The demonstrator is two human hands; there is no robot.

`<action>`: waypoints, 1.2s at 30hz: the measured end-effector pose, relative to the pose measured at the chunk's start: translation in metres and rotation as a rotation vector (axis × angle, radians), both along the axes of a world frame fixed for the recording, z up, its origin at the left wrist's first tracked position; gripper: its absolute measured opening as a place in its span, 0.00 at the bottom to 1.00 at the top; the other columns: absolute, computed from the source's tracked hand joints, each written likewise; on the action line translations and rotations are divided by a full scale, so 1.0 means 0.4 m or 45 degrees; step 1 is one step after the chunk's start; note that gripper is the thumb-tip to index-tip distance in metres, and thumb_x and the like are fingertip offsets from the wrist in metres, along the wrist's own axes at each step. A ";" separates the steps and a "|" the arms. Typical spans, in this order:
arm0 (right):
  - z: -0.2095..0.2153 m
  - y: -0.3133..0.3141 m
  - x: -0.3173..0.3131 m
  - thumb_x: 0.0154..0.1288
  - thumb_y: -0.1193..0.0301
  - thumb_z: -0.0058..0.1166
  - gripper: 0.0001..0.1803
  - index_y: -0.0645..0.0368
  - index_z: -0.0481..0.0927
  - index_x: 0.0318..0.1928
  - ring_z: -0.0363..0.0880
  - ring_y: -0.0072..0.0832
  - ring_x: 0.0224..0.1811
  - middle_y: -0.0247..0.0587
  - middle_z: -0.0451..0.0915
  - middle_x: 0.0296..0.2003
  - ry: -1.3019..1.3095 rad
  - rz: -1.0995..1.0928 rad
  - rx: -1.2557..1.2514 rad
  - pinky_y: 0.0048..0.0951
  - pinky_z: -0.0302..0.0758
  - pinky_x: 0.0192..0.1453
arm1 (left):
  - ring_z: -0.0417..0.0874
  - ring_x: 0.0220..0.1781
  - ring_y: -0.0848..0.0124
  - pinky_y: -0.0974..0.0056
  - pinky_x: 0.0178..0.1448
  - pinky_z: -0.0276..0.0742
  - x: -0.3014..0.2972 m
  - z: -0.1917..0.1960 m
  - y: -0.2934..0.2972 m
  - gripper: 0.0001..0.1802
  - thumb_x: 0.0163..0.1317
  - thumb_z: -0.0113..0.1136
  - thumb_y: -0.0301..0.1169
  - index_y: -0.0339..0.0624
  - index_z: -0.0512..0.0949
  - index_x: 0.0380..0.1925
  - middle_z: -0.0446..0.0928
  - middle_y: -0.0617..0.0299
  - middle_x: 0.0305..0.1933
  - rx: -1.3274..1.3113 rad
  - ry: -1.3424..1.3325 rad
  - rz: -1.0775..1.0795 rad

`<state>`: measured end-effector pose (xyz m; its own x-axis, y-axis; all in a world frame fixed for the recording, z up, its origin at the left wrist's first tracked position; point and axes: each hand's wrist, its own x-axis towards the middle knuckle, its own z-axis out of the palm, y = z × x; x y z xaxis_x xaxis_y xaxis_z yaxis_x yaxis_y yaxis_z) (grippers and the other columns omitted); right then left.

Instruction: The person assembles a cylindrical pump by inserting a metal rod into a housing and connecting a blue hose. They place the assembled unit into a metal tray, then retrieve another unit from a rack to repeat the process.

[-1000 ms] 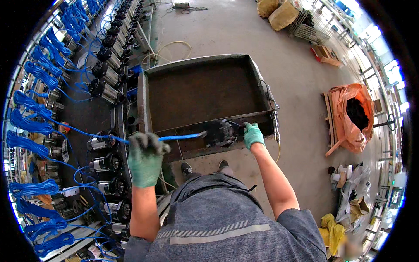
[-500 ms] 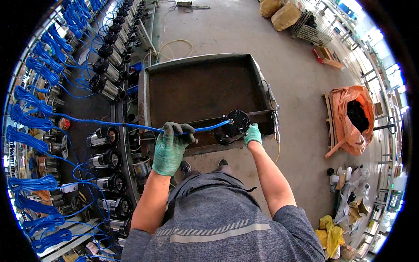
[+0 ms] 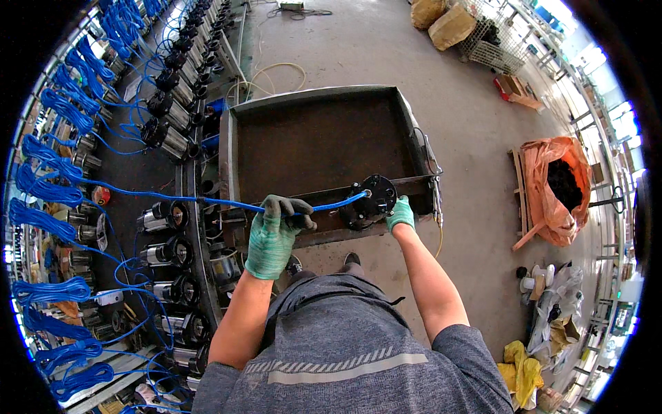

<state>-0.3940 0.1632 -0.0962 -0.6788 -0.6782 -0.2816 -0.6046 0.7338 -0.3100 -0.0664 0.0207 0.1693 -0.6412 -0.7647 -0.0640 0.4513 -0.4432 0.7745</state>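
Note:
My left hand (image 3: 274, 231), in a green glove, is closed around a blue cable (image 3: 207, 201) that runs from the racks on the left to a black round pump part (image 3: 370, 199). My right hand (image 3: 399, 214), also gloved in green, grips that black part from below, at the near rim of a large dark metal tray (image 3: 318, 141). The cable is stretched nearly straight between the black part and my left hand.
Rows of metal pump motors (image 3: 160, 217) with coiled blue cables (image 3: 50, 190) fill the racks on the left. An orange sack (image 3: 557, 186) of dark material sits on the concrete floor at right. Tan sacks (image 3: 452, 24) lie at the top, clutter and yellow cloth (image 3: 522, 363) at lower right.
My left hand went from open, beside the cable, to closed around it and slid right toward the tray. The black part tilted up slightly in my right hand.

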 end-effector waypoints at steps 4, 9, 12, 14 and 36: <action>0.037 -0.019 0.032 0.71 0.67 0.54 0.08 0.54 0.74 0.47 0.83 0.50 0.53 0.45 0.85 0.50 -0.057 -0.151 -0.047 0.43 0.76 0.59 | 0.86 0.38 0.59 0.50 0.48 0.86 0.018 -0.003 0.001 0.23 0.76 0.53 0.53 0.43 0.73 0.37 0.82 0.45 0.45 0.002 -0.023 0.030; 0.036 -0.018 0.021 0.66 0.73 0.56 0.19 0.52 0.81 0.58 0.82 0.56 0.58 0.59 0.74 0.64 -0.147 -0.078 -0.026 0.49 0.81 0.61 | 0.86 0.39 0.58 0.49 0.48 0.86 0.029 -0.006 0.000 0.22 0.77 0.52 0.52 0.43 0.73 0.37 0.82 0.47 0.44 -0.002 -0.003 0.058; 0.030 0.004 -0.020 0.67 0.73 0.54 0.20 0.52 0.80 0.59 0.82 0.56 0.57 0.59 0.81 0.56 -0.126 0.018 -0.063 0.49 0.80 0.60 | 0.86 0.40 0.57 0.48 0.50 0.86 0.036 -0.014 -0.013 0.22 0.77 0.52 0.52 0.43 0.74 0.37 0.82 0.48 0.44 0.033 0.067 0.154; 0.114 -0.018 0.003 0.68 0.74 0.52 0.20 0.52 0.80 0.59 0.82 0.56 0.56 0.59 0.84 0.52 -0.204 0.055 -0.054 0.49 0.80 0.59 | 0.87 0.38 0.56 0.48 0.51 0.86 0.087 -0.019 -0.038 0.23 0.78 0.52 0.51 0.42 0.74 0.37 0.82 0.49 0.43 0.064 0.084 0.310; 0.343 -0.052 0.155 0.66 0.67 0.57 0.14 0.49 0.86 0.51 0.83 0.50 0.50 0.46 0.83 0.49 -0.128 0.277 -0.526 0.45 0.81 0.55 | 0.81 0.34 0.63 0.55 0.43 0.79 0.274 0.040 -0.110 0.24 0.75 0.52 0.57 0.46 0.74 0.38 0.77 0.57 0.37 -0.027 -0.106 0.556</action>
<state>-0.3320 0.1423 0.0408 -0.4918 -0.8706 -0.0156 -0.6827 0.3967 -0.6137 0.0434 -0.0231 0.1853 -0.2510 -0.9644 -0.0833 0.5285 -0.2086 0.8229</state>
